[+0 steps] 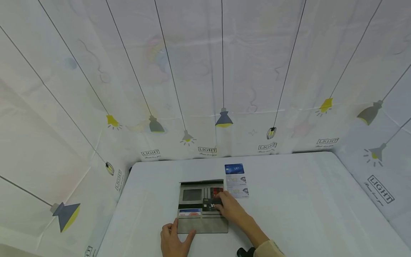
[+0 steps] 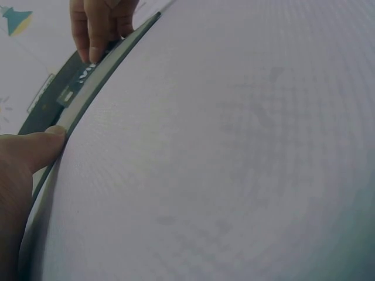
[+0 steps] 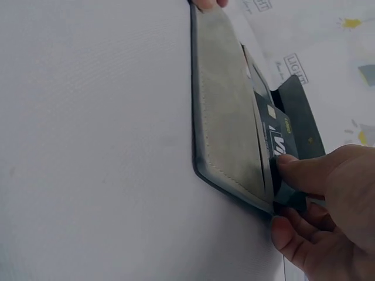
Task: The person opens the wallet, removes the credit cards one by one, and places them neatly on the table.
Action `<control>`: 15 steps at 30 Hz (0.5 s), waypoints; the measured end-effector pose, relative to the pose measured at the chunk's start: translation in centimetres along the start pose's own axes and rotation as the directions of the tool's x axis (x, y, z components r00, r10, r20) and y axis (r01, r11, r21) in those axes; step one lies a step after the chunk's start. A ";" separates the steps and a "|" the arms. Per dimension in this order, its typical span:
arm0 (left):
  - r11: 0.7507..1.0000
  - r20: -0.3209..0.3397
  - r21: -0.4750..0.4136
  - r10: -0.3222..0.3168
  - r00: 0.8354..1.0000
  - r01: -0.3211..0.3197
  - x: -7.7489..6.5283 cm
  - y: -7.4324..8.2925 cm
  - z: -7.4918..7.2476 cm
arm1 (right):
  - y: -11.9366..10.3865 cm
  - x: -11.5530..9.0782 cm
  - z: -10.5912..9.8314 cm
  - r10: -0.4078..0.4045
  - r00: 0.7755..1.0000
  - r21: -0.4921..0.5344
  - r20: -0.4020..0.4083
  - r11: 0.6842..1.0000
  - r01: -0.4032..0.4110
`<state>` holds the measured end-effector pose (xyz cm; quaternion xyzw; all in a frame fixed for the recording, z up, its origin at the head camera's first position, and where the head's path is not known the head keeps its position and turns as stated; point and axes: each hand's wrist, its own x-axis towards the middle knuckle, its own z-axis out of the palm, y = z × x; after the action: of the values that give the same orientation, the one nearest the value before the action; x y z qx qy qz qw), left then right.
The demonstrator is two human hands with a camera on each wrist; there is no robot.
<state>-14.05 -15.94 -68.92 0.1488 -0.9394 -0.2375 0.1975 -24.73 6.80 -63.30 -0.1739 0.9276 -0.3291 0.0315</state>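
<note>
An unfolded grey wallet (image 1: 212, 226) lies on the white table, with dark trim and card slots. My right hand (image 1: 232, 207) pinches a black bank card (image 1: 208, 205) with pale lettering over the wallet's right-hand slots. The right wrist view shows the thumb on the face of this card (image 3: 270, 126); its lower edge sits at a slot, how deep I cannot tell. At the wallet's lower left corner rests my left hand (image 1: 174, 240), its thumb (image 2: 50, 140) on the near edge. A red card (image 1: 216, 192) and a blue-and-white card (image 1: 189, 212) sit in other slots.
Right of the wallet, a blue card (image 1: 234, 169) and two silver cards (image 1: 236, 179) lie in a column. A dark object (image 1: 245, 252) is by the right sleeve (image 1: 269, 248). Behind the table (image 1: 298, 200) hangs a lamp-printed curtain (image 1: 250, 71).
</note>
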 end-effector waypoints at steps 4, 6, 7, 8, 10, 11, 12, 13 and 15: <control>1.000 0.014 0.005 -0.012 1.000 0.012 0.1 0.0 0.1 | 0.1 -0.1 -0.5 0.047 0.999 0.032 0.013 0.998 -0.047; 1.000 0.023 0.005 -0.018 1.000 0.018 0.1 0.1 0.1 | 0.1 -0.1 -0.7 0.054 0.998 0.060 0.009 0.997 -0.054; 1.000 0.027 0.006 -0.021 0.999 0.020 0.1 0.1 0.1 | 0.2 -0.2 -0.8 0.053 0.999 0.072 0.004 0.996 -0.053; 1.000 0.029 0.005 -0.023 0.999 0.023 0.1 0.1 0.0 | 0.2 -0.2 -0.8 0.056 0.998 0.086 -0.001 0.995 -0.056; 1.000 0.035 0.006 -0.028 0.999 0.027 0.1 0.2 -0.1 | 0.3 -0.3 -0.9 0.060 0.998 0.109 -0.011 0.992 -0.058; 1.000 0.036 0.006 -0.029 0.999 0.029 0.1 0.3 -0.1 | 0.3 -0.4 -0.9 0.057 0.998 0.117 -0.018 0.992 -0.054; 1.000 0.036 0.007 -0.030 0.999 0.030 0.1 0.3 -0.2 | 0.4 -0.5 -0.9 0.056 0.998 0.125 -0.024 0.991 -0.052; 0.999 0.037 0.007 -0.031 0.999 0.031 0.1 0.3 -0.2 | 0.4 -0.6 -0.9 0.059 0.998 0.138 -0.030 0.989 -0.055; 0.999 0.038 0.011 -0.033 0.999 0.032 0.1 0.3 -0.3 | 0.4 -0.7 -0.8 0.061 0.997 0.163 -0.044 0.985 -0.053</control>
<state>-14.05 -15.80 -68.50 0.1607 -0.9417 -0.2384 0.1750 -24.34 7.80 -62.90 -0.1359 0.9030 -0.4064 0.0320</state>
